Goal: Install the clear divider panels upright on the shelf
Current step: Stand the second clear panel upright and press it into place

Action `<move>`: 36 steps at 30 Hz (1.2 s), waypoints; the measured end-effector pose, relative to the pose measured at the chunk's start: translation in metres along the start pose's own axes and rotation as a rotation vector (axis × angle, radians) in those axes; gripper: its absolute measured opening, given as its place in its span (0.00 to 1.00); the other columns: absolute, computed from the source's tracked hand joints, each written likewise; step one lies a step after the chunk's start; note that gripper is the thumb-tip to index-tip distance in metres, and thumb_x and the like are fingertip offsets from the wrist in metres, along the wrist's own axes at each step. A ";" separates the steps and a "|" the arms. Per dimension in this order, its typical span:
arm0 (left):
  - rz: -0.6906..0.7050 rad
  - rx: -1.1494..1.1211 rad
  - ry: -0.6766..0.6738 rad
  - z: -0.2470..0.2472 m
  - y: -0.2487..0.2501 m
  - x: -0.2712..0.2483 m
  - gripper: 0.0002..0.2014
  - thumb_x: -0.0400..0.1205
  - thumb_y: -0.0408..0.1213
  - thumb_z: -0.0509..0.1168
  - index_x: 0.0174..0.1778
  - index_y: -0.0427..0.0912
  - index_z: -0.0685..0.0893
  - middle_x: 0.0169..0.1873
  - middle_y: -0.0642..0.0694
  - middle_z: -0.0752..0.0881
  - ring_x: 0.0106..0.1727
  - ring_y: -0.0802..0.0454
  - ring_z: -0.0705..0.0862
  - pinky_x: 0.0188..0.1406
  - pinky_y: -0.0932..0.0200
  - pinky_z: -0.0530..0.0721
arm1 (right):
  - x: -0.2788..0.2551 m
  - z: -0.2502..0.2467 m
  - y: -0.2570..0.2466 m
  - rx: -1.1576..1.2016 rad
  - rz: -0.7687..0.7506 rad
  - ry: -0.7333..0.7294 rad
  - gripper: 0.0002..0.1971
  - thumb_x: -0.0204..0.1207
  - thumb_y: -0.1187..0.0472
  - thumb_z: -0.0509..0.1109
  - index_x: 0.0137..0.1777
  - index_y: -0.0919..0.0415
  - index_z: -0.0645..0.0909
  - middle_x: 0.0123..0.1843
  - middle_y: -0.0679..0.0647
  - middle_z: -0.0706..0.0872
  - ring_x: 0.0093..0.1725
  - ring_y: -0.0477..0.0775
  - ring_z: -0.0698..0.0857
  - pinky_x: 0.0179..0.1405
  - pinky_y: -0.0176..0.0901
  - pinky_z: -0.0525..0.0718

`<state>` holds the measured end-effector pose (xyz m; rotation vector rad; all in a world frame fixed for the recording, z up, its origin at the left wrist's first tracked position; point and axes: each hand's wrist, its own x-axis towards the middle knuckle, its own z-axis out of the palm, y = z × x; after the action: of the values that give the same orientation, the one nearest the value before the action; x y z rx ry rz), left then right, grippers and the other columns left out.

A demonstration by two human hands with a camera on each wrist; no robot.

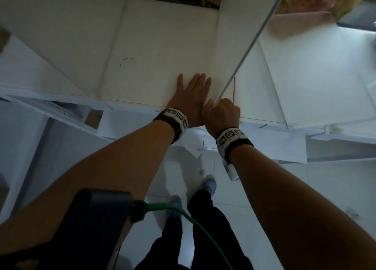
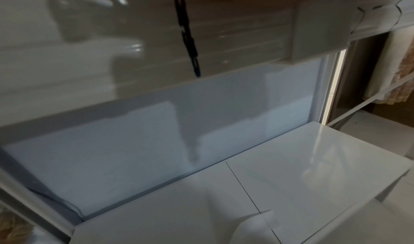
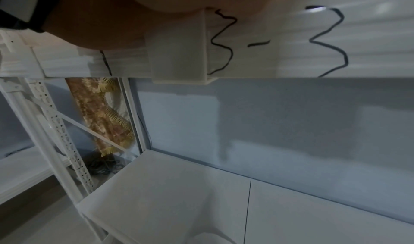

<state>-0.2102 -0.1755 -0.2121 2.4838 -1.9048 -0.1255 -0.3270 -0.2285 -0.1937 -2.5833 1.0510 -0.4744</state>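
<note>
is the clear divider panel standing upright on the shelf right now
Upright: the divider panel shows edge-on over the shelf, its near end gripped by the right hand.

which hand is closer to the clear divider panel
Right. The right hand grips the clear divider panel at its near end; the left hand lies flat on the shelf beside it.

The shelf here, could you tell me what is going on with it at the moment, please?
A person is fitting a clear divider panel onto the white shelf. Their right hand has a closed grip on the panel's near edge at the shelf front, holding it upright on its edge so that it runs back across the shelf. Their left hand lies flat, fingers straight, on the shelf surface just left of the panel. Whether the panel is fully seated cannot be told.
</note>
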 end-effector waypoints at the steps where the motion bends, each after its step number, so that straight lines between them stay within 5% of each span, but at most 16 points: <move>1: 0.001 -0.001 0.000 0.001 0.000 0.000 0.39 0.80 0.55 0.34 0.86 0.36 0.47 0.86 0.35 0.53 0.86 0.39 0.52 0.78 0.22 0.47 | 0.000 0.002 0.001 -0.013 -0.010 0.011 0.21 0.82 0.54 0.55 0.27 0.60 0.70 0.25 0.53 0.71 0.25 0.58 0.73 0.28 0.43 0.67; 7: 0.014 -0.012 0.011 0.002 -0.002 -0.001 0.40 0.81 0.58 0.42 0.86 0.37 0.48 0.85 0.35 0.54 0.86 0.38 0.53 0.77 0.22 0.48 | 0.000 0.014 0.008 0.044 -0.054 0.062 0.23 0.82 0.45 0.47 0.44 0.61 0.77 0.36 0.54 0.80 0.28 0.56 0.79 0.28 0.45 0.79; 17: 0.026 0.015 0.024 0.003 0.000 -0.002 0.40 0.81 0.59 0.40 0.86 0.36 0.49 0.85 0.34 0.56 0.86 0.37 0.54 0.77 0.21 0.49 | -0.004 0.009 0.003 0.023 -0.037 0.079 0.21 0.83 0.54 0.47 0.28 0.57 0.66 0.23 0.50 0.70 0.21 0.54 0.69 0.28 0.41 0.65; 36: 0.036 0.006 0.029 0.005 -0.003 -0.001 0.40 0.81 0.58 0.40 0.85 0.34 0.50 0.85 0.34 0.55 0.86 0.37 0.52 0.77 0.21 0.49 | -0.003 0.017 0.006 -0.043 -0.059 0.076 0.21 0.81 0.48 0.46 0.31 0.56 0.70 0.26 0.50 0.74 0.24 0.56 0.75 0.26 0.43 0.75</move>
<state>-0.2078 -0.1736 -0.2168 2.4405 -1.9402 -0.0832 -0.3255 -0.2271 -0.2121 -2.6596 1.0218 -0.5743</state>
